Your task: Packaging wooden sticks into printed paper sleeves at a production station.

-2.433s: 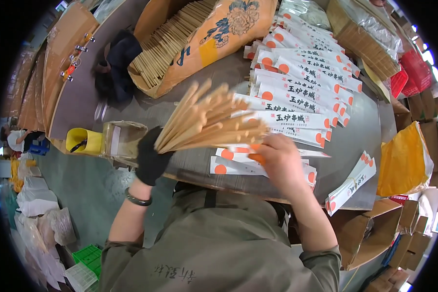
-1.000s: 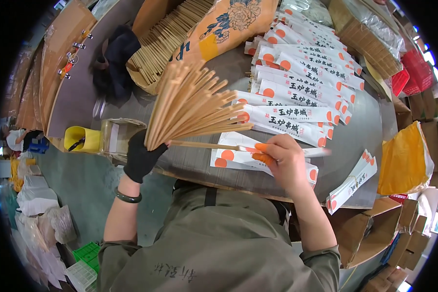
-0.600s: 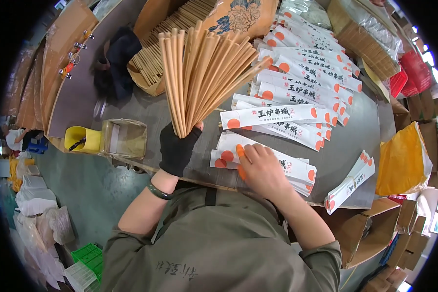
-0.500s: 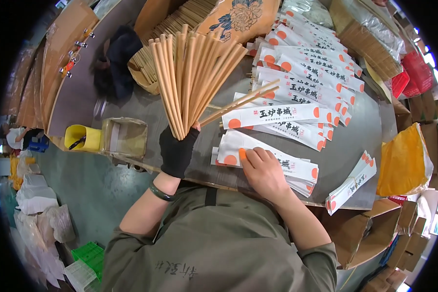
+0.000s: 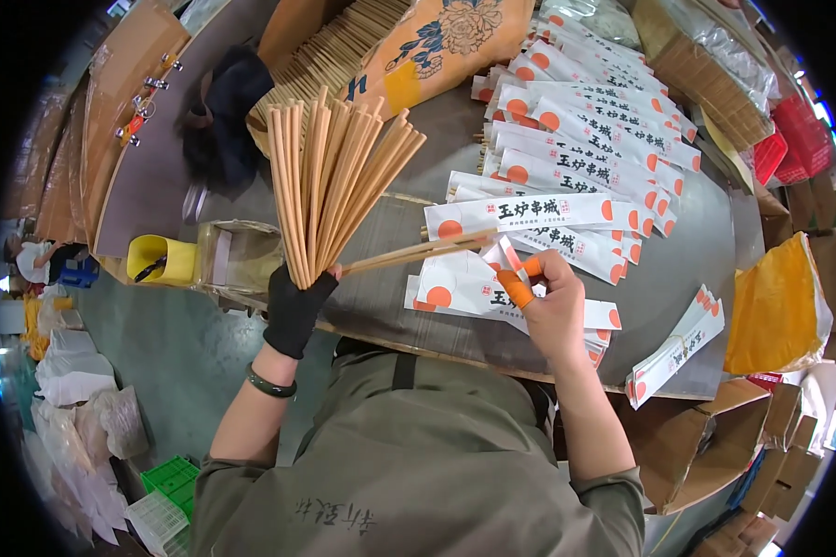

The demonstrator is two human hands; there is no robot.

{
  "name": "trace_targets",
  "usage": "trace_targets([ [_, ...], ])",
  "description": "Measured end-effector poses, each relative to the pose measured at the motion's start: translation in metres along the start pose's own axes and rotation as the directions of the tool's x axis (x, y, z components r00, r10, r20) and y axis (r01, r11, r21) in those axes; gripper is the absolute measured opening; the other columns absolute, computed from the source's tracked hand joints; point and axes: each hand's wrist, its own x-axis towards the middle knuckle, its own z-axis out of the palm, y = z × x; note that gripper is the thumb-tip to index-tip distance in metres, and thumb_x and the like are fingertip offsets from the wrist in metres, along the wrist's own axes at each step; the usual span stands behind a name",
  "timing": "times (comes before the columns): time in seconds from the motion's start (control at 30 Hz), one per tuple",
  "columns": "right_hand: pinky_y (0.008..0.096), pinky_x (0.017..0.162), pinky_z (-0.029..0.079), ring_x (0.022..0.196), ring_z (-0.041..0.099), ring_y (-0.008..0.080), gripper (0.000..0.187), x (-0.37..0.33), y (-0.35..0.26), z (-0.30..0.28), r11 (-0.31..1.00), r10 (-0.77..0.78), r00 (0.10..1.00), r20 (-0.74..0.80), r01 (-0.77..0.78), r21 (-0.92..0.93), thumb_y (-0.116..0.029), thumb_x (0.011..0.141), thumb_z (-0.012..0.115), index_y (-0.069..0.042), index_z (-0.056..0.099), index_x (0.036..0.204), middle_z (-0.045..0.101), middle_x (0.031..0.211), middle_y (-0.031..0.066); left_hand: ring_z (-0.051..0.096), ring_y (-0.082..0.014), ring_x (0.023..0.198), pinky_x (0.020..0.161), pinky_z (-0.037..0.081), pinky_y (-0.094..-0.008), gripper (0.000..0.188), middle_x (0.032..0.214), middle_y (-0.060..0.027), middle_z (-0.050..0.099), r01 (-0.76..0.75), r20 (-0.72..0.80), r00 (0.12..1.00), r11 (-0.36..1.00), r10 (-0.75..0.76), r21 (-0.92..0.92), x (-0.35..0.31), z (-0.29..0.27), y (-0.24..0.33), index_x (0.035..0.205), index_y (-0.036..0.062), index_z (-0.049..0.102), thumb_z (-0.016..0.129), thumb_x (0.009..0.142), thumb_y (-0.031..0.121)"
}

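L hand (image 5: 299, 304) clenched round fanned sticks (image 5: 330, 186); R hand (image 5: 557, 302) pinching 1 wht sleeve (image 5: 507, 255) nr sleeve pile (image 5: 457, 277).

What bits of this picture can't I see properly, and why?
Head view:
How many sticks the left hand holds: they overlap.
Part of the paper sleeve in the right hand: hidden by its fingers.
Top of the flower-printed carton: cut off by the upper edge.
Dark thing in the yellow cup: too small to name.
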Motion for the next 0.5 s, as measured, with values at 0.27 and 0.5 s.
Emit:
trace_targets([
  [0.27,0.0271,0.066,0.045,0.070,0.056,0.0143,0.017,0.002,-0.012,-0.021,0.982,-0.087,0.972,0.216,0.120,-0.144,-0.006,0.073,0.081,-0.003,0.065,0.079,0.060,0.077,0.0035,0.067,-0.0161,0.081,0.073,0.053,-0.0309,0.031,0.091,-0.0090,0.071,-0.148,0.091,0.987,0.974,0.134,0.171,0.012,-0.026,0.008,0.104,-0.0013,0.067,0.077,0.079,0.014],
  [0.5,0.0373,0.075,0.048,0.084,0.060,0.0245,0.018,0.014,-0.040,0.035,0.567,-0.625,0.721,0.300,0.683,-0.460,-0.011,0.071,0.074,-0.006,0.068,0.087,0.062,0.089,0.0058,0.062,-0.0173,0.098,0.087,0.049,-0.0320,0.028,0.109,-0.0140,0.067,0.113,0.271,0.962,0.875,0.022,-0.471,-0.001,0.075,0.078,0.102,0.0018,0.065,0.061,0.095,0.028],
])
